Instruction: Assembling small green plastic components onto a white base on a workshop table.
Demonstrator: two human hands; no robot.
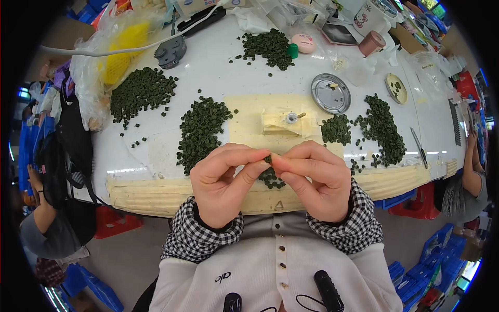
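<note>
My left hand (223, 174) pinches a small dark green round piece (268, 159) between thumb and index finger. From the other side, my right hand (319, 179) has its fingers closed, and its fingertips meet the same piece. Fingertips cover most of it, so its details are hidden. Just beneath them lies a small heap of similar dark green pieces (272, 180), partly covered by my hands. Beyond my hands stands a taped cream block (275, 124) with a small peg (299, 116) sticking out. Left of it spreads a larger pile of green pieces (204, 127).
More green piles lie at the far left (143, 93), back (267, 48) and right (385, 135). A round metal lid (330, 93), a pen-like tool (418, 147) and a pink spool (372, 43) sit at right. A white cable (119, 51) crosses the back left. People sit at both sides.
</note>
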